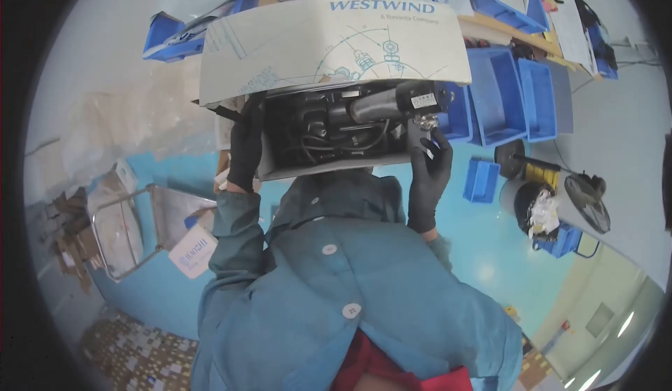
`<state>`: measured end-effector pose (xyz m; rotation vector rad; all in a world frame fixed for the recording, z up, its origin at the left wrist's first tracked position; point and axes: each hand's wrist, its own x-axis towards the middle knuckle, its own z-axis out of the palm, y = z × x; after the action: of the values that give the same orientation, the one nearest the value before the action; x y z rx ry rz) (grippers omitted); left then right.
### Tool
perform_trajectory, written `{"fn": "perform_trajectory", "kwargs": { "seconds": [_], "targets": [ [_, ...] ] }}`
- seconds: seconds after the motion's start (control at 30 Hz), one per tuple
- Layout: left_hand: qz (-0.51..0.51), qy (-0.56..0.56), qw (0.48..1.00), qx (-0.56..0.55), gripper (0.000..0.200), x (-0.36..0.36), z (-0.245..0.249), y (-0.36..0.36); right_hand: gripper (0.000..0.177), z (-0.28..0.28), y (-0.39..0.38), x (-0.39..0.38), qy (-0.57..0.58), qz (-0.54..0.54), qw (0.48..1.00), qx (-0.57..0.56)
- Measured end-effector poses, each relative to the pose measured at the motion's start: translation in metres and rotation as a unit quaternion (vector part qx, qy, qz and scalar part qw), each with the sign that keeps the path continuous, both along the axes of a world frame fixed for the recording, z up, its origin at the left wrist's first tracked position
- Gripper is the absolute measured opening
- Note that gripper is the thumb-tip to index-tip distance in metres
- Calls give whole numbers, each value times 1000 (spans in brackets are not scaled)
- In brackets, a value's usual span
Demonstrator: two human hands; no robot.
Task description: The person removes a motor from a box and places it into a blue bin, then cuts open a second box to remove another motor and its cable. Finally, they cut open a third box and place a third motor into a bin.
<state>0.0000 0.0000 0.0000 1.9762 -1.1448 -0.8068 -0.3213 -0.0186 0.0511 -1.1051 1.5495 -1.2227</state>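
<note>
Head view. Black gloves on both hands, teal sleeves at the wrists.

Left grip (pixel 245 149): laid along the left end of an open carton (pixel 339 166), fingers close together and pointing toward the raised lid (pixel 280 48). Touching the carton's edge by the look of it; thumb not clearly seen, so cannot tell how firmly closed.

Right grip (pixel 430 174): up against the carton's right end, fingers bent and partly spread, pale at some tips. Near a shiny metal fitting (pixel 425 121), just below the labelled black end of a cylinder (pixel 378 107). Cannot tell from here: pinching the fitting, pressing the carton wall, or only resting close.

Cylinder: lying at a slight slant across the upper right of the carton opening, grey body toward the middle, black end with white label (pixel 423 100) to the right. Beyond the right fingertips, well apart from the left grip.

Carton: between both hands, in front of the coat. Inside, dark parts and a looped black cable (pixel 350 147). On the lid, blue "WESTWIND" lettering and line drawings.

Around: large blue bin (pixel 495 90) right of the carton; smaller blue bin (pixel 481 181) lower, right of the right grip; black fan (pixel 588 198) farther right.
</note>
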Motion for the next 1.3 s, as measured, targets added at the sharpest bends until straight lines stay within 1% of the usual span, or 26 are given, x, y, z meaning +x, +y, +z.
{"fn": "perform_trajectory", "kwargs": {
  "seconds": [0.07, 0.1, 0.13, 0.17, 0.2, 0.3, 0.37, 0.4, 0.43, 0.5, 0.57, 0.6, 0.63, 0.7, 0.73, 0.8, 0.87, 0.9, 0.97, 1.0, 1.03, 1.07, 1.1, 1.2, 1.27, 1.3],
  "targets": [
    [16, 41, 999, 15, 37, -1, -4, 2, 25, 5, 5, 8, -4, -2, 1000, -30],
    [16, 51, 998, 15, 37, -1, -4, -1, 19, 8, 1, 13, -5, -5, 999, -41],
    [-4, 22, 999, -33, 38, -4, -4, -1, 20, 12, -3, 16, -57, 26, 997, 50],
    [-24, -5, 996, -82, 39, -7, -3, 0, 22, 17, -7, 19, -108, 57, 983, 140],
    [-38, -17, 993, -107, 39, -10, -2, -1, 24, 13, -11, 21, -133, 68, 972, 183],
    [-23, -5, 988, -153, 32, -11, -2, 4, 25, -24, -22, 32, -215, 167, 945, 180],
    [-20, -31, 990, -136, 32, -6, -11, 9, 12, -40, -30, 40, -83, 89, 990, 76],
    [-20, -37, 990, -133, 33, -3, -15, 8, 10, -40, -35, 48, -49, 69, 995, 48],
    [-21, -29, 986, -163, 28, -3, -18, 9, 8, -32, -38, 57, -52, 17, 994, 92],
    [-28, -10, 977, -210, 22, -4, -27, 13, 15, -20, -44, 71, -50, -68, 984, 155],
    [-78, -176, 947, -258, 23, -1, -42, 20, 27, -25, -52, 81, -94, -148, 964, 199],
    [-97, -206, 934, -277, 23, -3, -50, 21, 31, -25, -56, 82, -101, -179, 957, 203],
    [-106, -226, 938, -239, 21, -2, -57, 26, 27, -25, -58, 85, -58, -181, 959, 212],
    [-122, -257, 941, -186, 30, 2, -69, 32, 23, -20, -64, 95, 6, -186, 957, 225],
    [-122, -256, 938, -198, 28, 2, -70, 31, 20, -11, -67, 102, 29, -214, 944, 250],
    [-119, -257, 933, -221, 26, 1, -68, 26, 24, -4, -74, 109, 58, -257, 922, 282],
    [-133, -267, 919, -257, 27, -1, -59, 23, 18, -33, -72, 99, -49, -265, 935, 230],
    [-137, -271, 915, -267, 28, -3, -48, 19, 17, -40, -70, 97, -78, -265, 937, 215],
    [-100, -119, 955, -253, 29, -8, -15, 6, 14, -40, -67, 99, -146, -246, 950, 127],
    [-88, -85, 962, -245, 31, -8, -5, 3, 14, -40, -66, 101, -167, -237, 951, 109],
    [-94, -98, 958, -252, 30, -8, -2, 3, 16, -37, -63, 100, -128, -220, 964, 81],
    [-102, -111, 954, -260, 31, -9, 1, 2, 22, -34, -60, 98, -90, -203, 974, 50],
    [-107, -117, 951, -264, 31, -9, 1, 1, 26, -30, -59, 95, -72, -196, 977, 34],
    [-96, -75, 963, -241, 25, -12, -3, 1, 18, -12, -54, 77, -136, -130, 982, -5],
    [-92, -128, 954, -255, 30, -14, -4, -1, 27, -1, -50, 62, -279, -125, 952, -25],
    [-91, -142, 951, -259, 31, -14, -4, -2, 29, 7, -50, 53, -314, -123, 941, -30]
  ]
}}
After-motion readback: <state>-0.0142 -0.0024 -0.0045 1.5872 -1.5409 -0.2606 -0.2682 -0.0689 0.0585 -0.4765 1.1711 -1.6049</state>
